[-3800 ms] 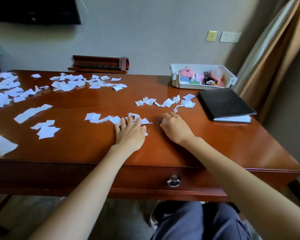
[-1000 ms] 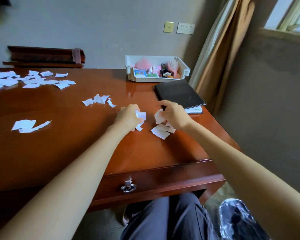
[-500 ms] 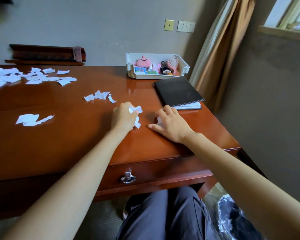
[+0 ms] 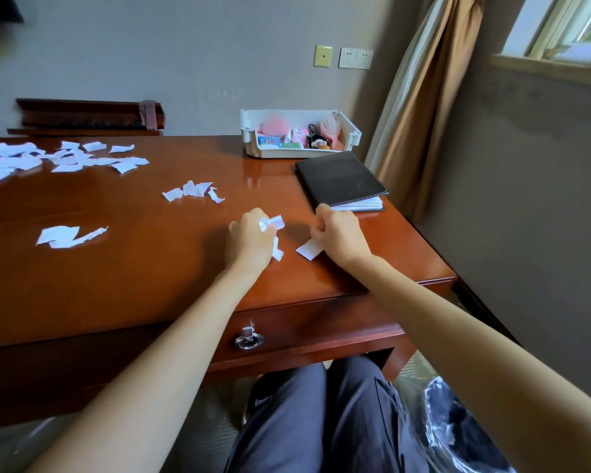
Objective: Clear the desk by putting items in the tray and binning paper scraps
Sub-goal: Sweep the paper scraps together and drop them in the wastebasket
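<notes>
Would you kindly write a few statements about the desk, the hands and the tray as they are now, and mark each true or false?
1. The left hand grips crumpled scraps. True.
2. The notebook lies open. False: it is closed, black cover up.
3. The tray holds a pink hairbrush. True.
4. The desk has no loose scraps left. False: scrap piles remain at far left.
5. The right hand rests in the tray. False: it is on the desk, over a paper piece.
</notes>
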A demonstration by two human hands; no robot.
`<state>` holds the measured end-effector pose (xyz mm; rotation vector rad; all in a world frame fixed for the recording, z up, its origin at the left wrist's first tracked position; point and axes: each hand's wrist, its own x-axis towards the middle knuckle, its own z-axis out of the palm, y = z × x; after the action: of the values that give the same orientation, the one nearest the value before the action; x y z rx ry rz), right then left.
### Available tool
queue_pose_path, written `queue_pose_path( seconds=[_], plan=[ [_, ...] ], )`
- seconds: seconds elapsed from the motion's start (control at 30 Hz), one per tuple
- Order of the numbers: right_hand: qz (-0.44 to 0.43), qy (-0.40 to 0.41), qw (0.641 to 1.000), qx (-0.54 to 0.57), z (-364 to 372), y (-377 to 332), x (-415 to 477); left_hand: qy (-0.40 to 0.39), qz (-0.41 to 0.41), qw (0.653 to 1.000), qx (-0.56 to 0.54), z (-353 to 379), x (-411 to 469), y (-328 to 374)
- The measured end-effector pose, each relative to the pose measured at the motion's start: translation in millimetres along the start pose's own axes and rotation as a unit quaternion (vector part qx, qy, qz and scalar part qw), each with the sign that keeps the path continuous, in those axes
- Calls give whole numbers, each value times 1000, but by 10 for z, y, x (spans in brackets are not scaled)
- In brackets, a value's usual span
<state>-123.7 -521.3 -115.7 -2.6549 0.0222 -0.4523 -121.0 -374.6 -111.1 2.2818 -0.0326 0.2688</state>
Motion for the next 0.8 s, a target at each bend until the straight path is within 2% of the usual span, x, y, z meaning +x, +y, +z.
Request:
queue_pose_path(
  seconds=[0.13, 0.23, 0.4, 0.57, 0.67, 0.8],
  plan=[
    [126, 86, 976, 158, -117, 20, 65, -4, 9, 999, -31, -53, -50, 82],
    [157, 134, 957, 205, -313, 53, 51, 4, 16, 998, -61, -75, -81, 243],
    [181, 244, 933, 192, -709, 371, -164, -19, 51, 990, -131, 174, -182, 731],
    [240, 339, 894, 168, -1046, 1073, -606, -88, 120, 975, -166, 801, -622, 1352],
    [287, 354, 878, 146, -1124, 1618, -954, -155, 144, 962, -174, 1269, -971, 1615],
    [354, 347, 860, 119, -1070, 2310, -1416, -261, 133, 945, -146, 2000, -1396, 1774]
  ],
)
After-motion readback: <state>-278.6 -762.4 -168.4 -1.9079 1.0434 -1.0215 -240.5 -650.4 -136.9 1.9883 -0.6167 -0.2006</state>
